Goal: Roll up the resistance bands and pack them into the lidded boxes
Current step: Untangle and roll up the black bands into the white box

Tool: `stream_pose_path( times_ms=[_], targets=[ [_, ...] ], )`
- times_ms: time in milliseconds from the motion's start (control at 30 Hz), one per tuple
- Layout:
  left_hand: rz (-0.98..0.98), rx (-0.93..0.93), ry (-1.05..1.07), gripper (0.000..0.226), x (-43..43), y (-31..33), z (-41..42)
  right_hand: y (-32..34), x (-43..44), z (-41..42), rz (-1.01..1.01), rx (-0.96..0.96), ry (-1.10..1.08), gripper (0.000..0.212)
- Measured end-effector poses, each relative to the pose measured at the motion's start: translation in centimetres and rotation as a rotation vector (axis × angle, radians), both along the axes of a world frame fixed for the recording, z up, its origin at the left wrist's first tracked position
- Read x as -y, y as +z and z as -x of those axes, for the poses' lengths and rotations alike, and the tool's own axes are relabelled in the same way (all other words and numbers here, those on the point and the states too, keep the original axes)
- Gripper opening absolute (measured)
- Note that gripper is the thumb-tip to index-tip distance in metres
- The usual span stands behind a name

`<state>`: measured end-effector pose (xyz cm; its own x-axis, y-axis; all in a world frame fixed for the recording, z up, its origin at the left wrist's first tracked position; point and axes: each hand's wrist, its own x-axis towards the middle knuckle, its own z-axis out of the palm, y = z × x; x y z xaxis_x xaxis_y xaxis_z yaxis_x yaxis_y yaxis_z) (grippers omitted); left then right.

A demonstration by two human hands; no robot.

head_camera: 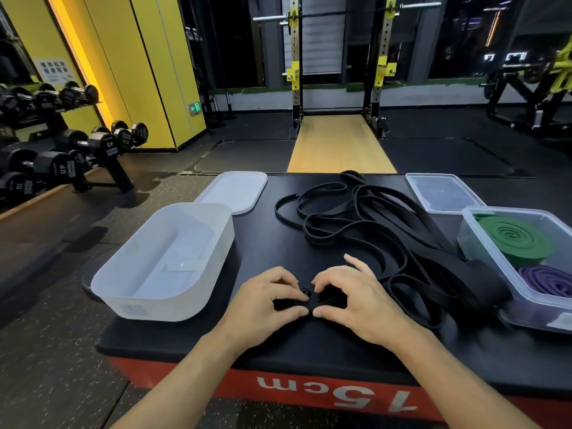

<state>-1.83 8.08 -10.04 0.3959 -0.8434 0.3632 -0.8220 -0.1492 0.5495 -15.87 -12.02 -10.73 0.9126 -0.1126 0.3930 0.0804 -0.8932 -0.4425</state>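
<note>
A tangle of black resistance bands [365, 221] lies across the black platform top [309, 339]. My left hand [266, 301] and my right hand [353, 295] meet at the near end of one black band and pinch a small tight coil [306, 294] between thumbs and fingers. An empty white box [136, 292] stands to the left, its white lid [235, 190] lying behind it. On the right a clear box [483, 249] holds a rolled green band [513, 239] and a rolled purple band [551, 281]. Its clear lid [442, 191] lies behind it.
The platform is a red-sided plyo box marked 15 cm [337, 394] on a rubber gym floor. A dumbbell rack [77, 150] stands at the left, a squat rack [340, 72] straight ahead, and another machine [532, 85] at the far right.
</note>
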Motion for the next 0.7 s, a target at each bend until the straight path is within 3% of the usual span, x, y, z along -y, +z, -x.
stream_pose_path(
  times_ms=[200,567,700],
  targets=[
    [0.007,0.028,0.027,0.032,-0.09,-0.02,0.3,-0.26,0.55,0.52,-0.007,-0.031,0.031,0.023],
    [0.008,-0.089,0.013,0.017,0.15,0.12,-0.01,-0.72,0.69,0.29,0.118,0.071,-0.009,0.023],
    [-0.035,-0.091,-0.018,0.03,0.38,0.53,0.24,-0.35,0.3,0.15,0.117,0.094,-0.016,0.038]
  ],
)
